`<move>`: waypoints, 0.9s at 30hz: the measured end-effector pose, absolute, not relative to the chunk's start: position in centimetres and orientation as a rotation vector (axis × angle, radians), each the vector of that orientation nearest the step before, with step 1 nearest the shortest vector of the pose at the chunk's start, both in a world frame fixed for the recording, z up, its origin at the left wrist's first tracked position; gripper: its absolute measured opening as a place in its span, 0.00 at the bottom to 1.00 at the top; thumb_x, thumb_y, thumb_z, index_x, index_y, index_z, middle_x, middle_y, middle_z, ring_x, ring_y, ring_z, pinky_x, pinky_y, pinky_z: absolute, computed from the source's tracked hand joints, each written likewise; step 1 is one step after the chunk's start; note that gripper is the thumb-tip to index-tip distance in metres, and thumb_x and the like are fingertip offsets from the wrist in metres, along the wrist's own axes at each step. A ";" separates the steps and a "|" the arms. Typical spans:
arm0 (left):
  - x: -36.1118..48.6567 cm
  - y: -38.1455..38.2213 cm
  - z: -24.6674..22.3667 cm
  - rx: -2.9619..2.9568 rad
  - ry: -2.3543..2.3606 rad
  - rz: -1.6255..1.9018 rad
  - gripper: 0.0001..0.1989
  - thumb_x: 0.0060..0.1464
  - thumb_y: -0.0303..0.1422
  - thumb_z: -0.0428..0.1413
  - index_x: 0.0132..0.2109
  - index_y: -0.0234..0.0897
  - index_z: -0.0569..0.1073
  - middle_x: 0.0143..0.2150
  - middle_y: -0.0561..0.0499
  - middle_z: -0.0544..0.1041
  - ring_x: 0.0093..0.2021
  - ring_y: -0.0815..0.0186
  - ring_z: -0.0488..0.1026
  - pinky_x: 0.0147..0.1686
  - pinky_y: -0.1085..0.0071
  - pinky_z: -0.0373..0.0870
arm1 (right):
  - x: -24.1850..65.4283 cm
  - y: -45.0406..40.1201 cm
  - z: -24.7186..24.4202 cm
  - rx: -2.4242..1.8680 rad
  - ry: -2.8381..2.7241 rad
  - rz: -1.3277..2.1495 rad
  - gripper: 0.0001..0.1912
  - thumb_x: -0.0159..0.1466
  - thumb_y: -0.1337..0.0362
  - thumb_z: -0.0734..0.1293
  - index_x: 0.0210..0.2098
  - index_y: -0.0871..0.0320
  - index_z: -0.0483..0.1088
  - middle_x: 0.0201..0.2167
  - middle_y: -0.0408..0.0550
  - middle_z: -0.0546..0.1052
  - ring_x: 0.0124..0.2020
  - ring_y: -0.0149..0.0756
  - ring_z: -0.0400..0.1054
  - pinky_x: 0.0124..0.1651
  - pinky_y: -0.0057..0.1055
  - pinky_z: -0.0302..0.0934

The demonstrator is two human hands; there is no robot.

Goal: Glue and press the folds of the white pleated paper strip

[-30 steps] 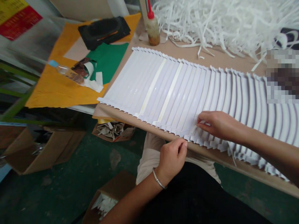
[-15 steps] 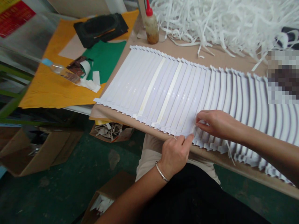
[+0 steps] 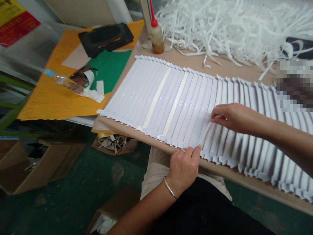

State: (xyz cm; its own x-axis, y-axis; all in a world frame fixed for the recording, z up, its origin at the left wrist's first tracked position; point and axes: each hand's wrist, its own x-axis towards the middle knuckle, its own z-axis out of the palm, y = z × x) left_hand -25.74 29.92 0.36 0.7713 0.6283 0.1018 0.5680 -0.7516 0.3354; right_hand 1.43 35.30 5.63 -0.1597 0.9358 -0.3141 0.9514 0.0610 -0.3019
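A long row of overlapping white sheets lies across the table, each with a folded, jagged end. My right hand pinches the end of a thin white strip, holding it raised above the sheets. That strip slants down to the front edge near my left fingertips. With fingers curled, my left hand grips the front edge of a white sheet there; its exact hold is partly hidden. To the left, two cream strips run along the sheets.
Behind the row are a heap of white strips and a red-tipped glue bottle. An orange sheet at left bears a plastic bottle and a black piece. Cardboard boxes stand below.
My right hand has moved up and slightly right, lifting the white strip, so more of it shows. My left hand stays at the front edge. The view has shifted slightly.
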 end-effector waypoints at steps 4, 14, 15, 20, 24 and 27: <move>-25.7 29.9 0.2 2.671 0.942 0.352 0.17 0.65 0.27 0.51 0.59 0.38 0.73 0.34 0.50 0.74 0.33 0.60 0.72 0.30 0.61 0.67 | 4.8 38.3 5.9 2.075 2.272 -0.562 0.10 0.65 0.58 0.65 0.36 0.55 0.75 0.34 0.49 0.80 0.35 0.40 0.74 0.37 0.33 0.60; -25.6 30.0 0.2 2.641 0.956 0.431 0.16 0.64 0.25 0.51 0.56 0.39 0.74 0.33 0.51 0.75 0.31 0.61 0.71 0.29 0.61 0.65 | 5.3 40.7 4.5 2.038 2.225 -0.494 0.11 0.65 0.58 0.64 0.36 0.56 0.76 0.35 0.49 0.80 0.35 0.39 0.72 0.36 0.32 0.58; -25.6 30.1 0.2 2.639 0.954 0.437 0.16 0.64 0.25 0.51 0.56 0.39 0.74 0.33 0.51 0.75 0.31 0.60 0.71 0.29 0.61 0.65 | 5.2 40.8 4.4 2.042 2.222 -0.493 0.11 0.65 0.57 0.64 0.36 0.56 0.76 0.35 0.49 0.80 0.35 0.39 0.72 0.36 0.32 0.58; -25.6 30.1 0.1 2.634 0.949 0.435 0.16 0.64 0.25 0.50 0.56 0.38 0.73 0.33 0.51 0.74 0.30 0.60 0.71 0.29 0.62 0.64 | 5.1 40.7 4.2 2.038 2.223 -0.499 0.11 0.65 0.58 0.63 0.36 0.57 0.75 0.35 0.50 0.80 0.35 0.40 0.73 0.37 0.33 0.58; -25.7 30.1 0.1 2.618 0.943 0.439 0.16 0.64 0.25 0.50 0.57 0.39 0.73 0.33 0.51 0.75 0.30 0.60 0.71 0.29 0.61 0.64 | 5.8 41.2 3.9 2.055 2.224 -0.491 0.12 0.65 0.58 0.63 0.37 0.57 0.75 0.35 0.51 0.79 0.35 0.40 0.73 0.36 0.33 0.58; -25.7 30.1 0.1 2.605 0.949 0.451 0.17 0.64 0.24 0.50 0.56 0.40 0.73 0.34 0.51 0.75 0.30 0.60 0.71 0.29 0.61 0.65 | 7.5 42.2 3.6 2.098 2.253 -0.461 0.11 0.64 0.57 0.64 0.36 0.57 0.75 0.35 0.51 0.80 0.36 0.41 0.73 0.37 0.33 0.58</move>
